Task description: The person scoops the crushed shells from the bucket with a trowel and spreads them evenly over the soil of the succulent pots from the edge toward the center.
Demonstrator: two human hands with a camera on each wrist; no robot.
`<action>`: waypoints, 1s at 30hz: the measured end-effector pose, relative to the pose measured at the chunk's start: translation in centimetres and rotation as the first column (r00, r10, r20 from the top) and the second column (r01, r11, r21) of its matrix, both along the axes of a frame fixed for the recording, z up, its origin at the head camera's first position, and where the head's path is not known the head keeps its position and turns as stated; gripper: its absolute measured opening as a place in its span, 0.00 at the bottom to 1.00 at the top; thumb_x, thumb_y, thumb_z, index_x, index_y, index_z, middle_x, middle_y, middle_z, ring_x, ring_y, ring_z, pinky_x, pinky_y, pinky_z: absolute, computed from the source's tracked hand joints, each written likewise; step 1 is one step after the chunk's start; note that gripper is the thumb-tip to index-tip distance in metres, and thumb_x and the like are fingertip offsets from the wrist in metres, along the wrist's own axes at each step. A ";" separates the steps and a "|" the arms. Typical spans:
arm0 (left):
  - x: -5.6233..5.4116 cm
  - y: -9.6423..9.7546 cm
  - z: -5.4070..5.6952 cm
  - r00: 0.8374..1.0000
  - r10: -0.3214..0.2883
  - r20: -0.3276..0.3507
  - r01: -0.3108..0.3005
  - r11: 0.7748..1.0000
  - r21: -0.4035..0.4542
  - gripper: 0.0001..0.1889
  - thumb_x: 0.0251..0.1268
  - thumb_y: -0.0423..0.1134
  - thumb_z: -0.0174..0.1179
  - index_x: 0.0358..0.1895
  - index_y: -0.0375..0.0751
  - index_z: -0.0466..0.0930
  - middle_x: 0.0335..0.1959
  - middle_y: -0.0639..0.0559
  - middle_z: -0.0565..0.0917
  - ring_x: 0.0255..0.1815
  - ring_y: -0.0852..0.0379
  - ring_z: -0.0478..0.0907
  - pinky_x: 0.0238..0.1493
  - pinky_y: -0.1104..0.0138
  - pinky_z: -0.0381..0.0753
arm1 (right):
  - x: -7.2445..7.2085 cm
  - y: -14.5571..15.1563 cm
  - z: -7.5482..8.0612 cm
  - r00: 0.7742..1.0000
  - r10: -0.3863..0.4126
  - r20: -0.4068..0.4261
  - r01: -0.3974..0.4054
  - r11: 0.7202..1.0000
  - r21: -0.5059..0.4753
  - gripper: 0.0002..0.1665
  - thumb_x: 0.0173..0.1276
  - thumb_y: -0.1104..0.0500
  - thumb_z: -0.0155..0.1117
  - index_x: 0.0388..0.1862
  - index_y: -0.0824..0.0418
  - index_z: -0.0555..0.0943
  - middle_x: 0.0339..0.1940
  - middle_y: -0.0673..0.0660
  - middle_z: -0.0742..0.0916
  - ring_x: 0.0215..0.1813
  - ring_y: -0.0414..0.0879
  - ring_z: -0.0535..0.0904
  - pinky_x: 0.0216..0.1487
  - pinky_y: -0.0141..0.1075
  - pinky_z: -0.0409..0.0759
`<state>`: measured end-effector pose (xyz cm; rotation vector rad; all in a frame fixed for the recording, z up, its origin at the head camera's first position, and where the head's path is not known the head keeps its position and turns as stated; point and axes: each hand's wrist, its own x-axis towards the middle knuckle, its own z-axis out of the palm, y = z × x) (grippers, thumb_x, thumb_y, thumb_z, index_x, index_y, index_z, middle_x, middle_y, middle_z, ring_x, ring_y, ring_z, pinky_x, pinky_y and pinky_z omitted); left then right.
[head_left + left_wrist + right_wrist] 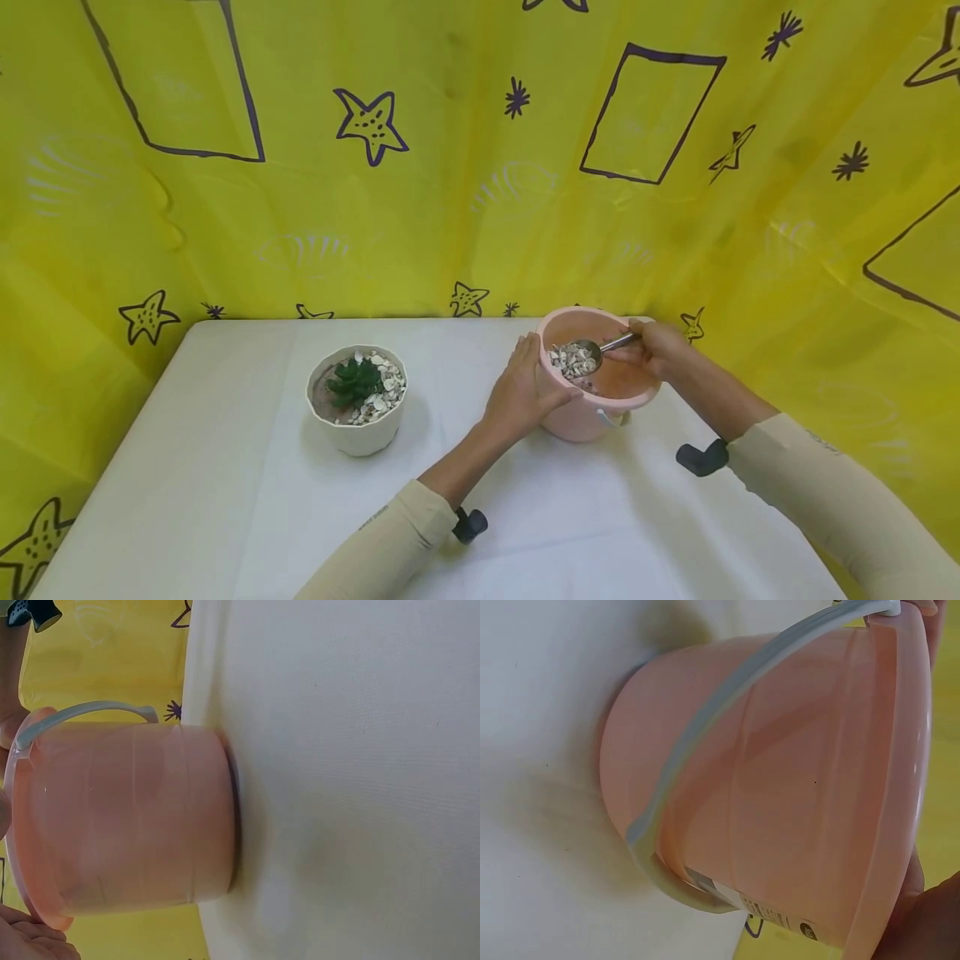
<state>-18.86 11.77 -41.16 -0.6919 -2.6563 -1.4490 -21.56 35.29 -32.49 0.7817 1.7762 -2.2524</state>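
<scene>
A pink plastic bucket (pixel 573 423) stands at the back right of the white table. My left hand (pixel 519 393) holds its rim from the left, thumb along the near edge. Over the bucket's mouth, my right hand (pixel 658 350) grips the handle of a metal scoop (pixel 618 342). White stone chips (pixel 572 362) lie heaped at the scoop's head, on the left side inside the bucket. A pale bail handle (pixel 705 720) hangs down the bucket's outside in the right wrist view. Neither wrist view shows the scoop; the bucket wall hides it.
On the left of the table (pixel 202 500) is a cream pot (pixel 362 440) with a green succulent (pixel 352 381). White chips (pixel 384 392) cover the right part of its soil. Behind the table hangs a yellow curtain (pixel 450 217) with dark star drawings.
</scene>
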 end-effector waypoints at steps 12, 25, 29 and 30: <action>0.1 0.0 0.1 1.000 0.005 -0.013 -0.005 1.000 -0.001 0.57 0.62 0.58 0.75 0.84 0.34 0.52 0.84 0.43 0.57 0.85 0.45 0.52 0.78 0.51 0.61 | 0.1 0.4 0.5 0.998 -0.034 0.045 0.037 0.997 -0.072 0.15 0.89 0.58 0.40 0.50 0.68 0.71 0.27 0.63 0.90 0.29 0.56 0.91 0.41 0.43 0.89; 0.0 -0.1 0.0 1.000 0.007 -0.008 -0.007 1.000 -0.004 0.57 0.62 0.58 0.75 0.84 0.34 0.52 0.84 0.43 0.58 0.84 0.45 0.52 0.78 0.51 0.61 | 0.4 1.1 0.6 0.992 -0.105 0.076 0.116 0.982 -0.152 0.14 0.89 0.60 0.42 0.46 0.66 0.74 0.27 0.63 0.89 0.29 0.57 0.91 0.41 0.43 0.89; 0.0 0.0 0.0 1.000 0.004 0.002 -0.004 1.000 -0.001 0.57 0.63 0.58 0.75 0.84 0.35 0.52 0.84 0.44 0.57 0.85 0.46 0.51 0.78 0.51 0.60 | 0.4 1.3 0.8 0.986 -0.132 0.104 0.152 0.966 -0.209 0.15 0.89 0.58 0.43 0.46 0.66 0.74 0.28 0.65 0.89 0.30 0.59 0.91 0.43 0.44 0.89; -0.1 0.0 0.0 1.000 0.002 0.003 -0.002 1.000 -0.002 0.57 0.63 0.58 0.75 0.85 0.35 0.52 0.84 0.44 0.57 0.85 0.46 0.51 0.79 0.52 0.60 | 0.4 1.4 0.8 0.985 -0.137 0.108 0.158 0.963 -0.219 0.14 0.89 0.58 0.43 0.47 0.65 0.74 0.28 0.66 0.89 0.30 0.60 0.91 0.44 0.44 0.89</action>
